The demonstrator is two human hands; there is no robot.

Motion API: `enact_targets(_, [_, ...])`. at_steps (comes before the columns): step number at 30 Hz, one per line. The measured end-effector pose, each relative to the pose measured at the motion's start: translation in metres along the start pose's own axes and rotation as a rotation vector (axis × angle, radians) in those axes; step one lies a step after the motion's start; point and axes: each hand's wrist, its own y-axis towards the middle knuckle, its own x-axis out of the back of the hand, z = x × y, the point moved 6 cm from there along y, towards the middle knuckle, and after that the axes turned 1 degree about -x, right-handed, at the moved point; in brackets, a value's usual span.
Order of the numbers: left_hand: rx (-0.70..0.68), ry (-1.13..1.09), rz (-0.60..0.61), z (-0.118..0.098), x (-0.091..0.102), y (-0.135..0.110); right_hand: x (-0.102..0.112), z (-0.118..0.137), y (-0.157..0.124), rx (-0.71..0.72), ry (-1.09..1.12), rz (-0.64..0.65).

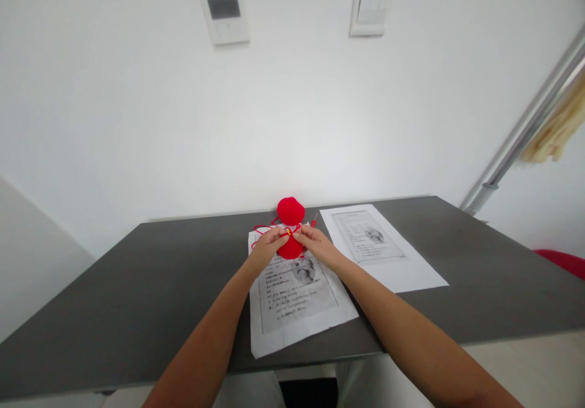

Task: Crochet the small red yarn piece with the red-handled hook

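My left hand (270,243) and my right hand (317,243) meet over the table, thumbs and fingers pinched together. Between them is a round red yarn piece (290,250), held at its upper edge by both hands. A small yellow item (289,232) shows at the fingertips, too small to name. Just behind the hands sits a ball of red yarn (290,211). Loose red yarn (261,227) loops out to the left of my left hand. Beyond my right hand lies a small tool with a red handle (313,223) and a thin metal tip.
A printed sheet (299,310) lies under the hands on the dark grey table (183,298). Another printed sheet (384,249) lies to the right. The white wall behind carries a panel with a screen (225,14) and a light switch (369,9). A metal pole (525,121) stands at right.
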Motion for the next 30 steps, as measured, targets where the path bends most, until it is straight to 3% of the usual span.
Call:
enact_targets(5, [-0.017,0.002,0.024,-0.002,-0.008,-0.002,-0.003,0.007,-0.003,0.098,-0.142,-0.017])
enact_targets(9, [0.020,-0.200,0.011,-0.008,-0.013,-0.007,-0.009,0.006,-0.005,0.038,0.062,-0.002])
enact_targets(13, [0.042,-0.429,-0.020,-0.011,-0.017,-0.010,-0.014,0.003,-0.007,-0.018,0.316,-0.078])
enact_targets(19, [0.089,-0.669,-0.064,-0.003,-0.019,-0.007,-0.025,0.006,-0.010,-0.044,0.461,-0.087])
enact_targets(25, [0.119,-0.695,-0.123,0.000,-0.016,-0.007,-0.024,0.008,-0.011,-0.018,0.409,-0.076])
enact_targets(30, [0.074,-0.583,-0.055,-0.008,-0.019,-0.009,-0.006,0.009,-0.010,0.089,0.125,-0.194])
